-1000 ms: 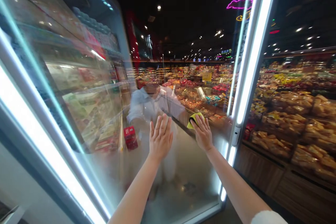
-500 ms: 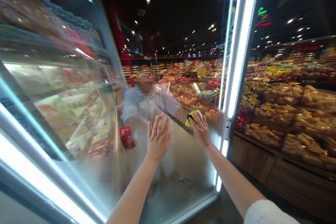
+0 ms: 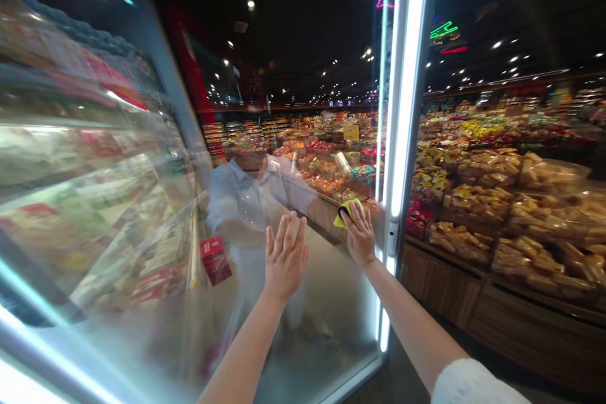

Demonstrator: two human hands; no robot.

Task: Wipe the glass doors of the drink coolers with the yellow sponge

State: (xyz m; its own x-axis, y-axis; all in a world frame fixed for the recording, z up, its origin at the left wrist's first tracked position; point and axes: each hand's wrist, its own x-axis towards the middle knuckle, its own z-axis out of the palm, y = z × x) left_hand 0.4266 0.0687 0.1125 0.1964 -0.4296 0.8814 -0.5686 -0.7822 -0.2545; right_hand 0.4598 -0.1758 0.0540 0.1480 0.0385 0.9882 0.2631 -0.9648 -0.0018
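Observation:
A glass door [image 3: 331, 303], misted over its lower part, fills the middle of the head view. My left hand [image 3: 286, 255] lies flat against it, fingers stretched upward and holding nothing. To its right, my right hand [image 3: 360, 237] presses a yellow-green cloth [image 3: 344, 213] with a dark edge to the pane, close to the door's bright lit frame [image 3: 406, 95]. The fingers lie over the cloth and cover part of it. Seen in the glass is a pale-blue-shirted figure [image 3: 237, 196], apparently a reflection.
On the left, blurred shelves of packaged goods [image 3: 137, 227] show through or in glass. A red box [image 3: 216, 260] appears beside them. Right of the door stands a wood-panelled display counter [image 3: 440, 274] heaped with bagged food [image 3: 534, 252].
The whole scene, door frame and counter included, has shifted left in view as the camera turned right. Both hands keep nearly the same place in the picture, the cloth still under my right hand.

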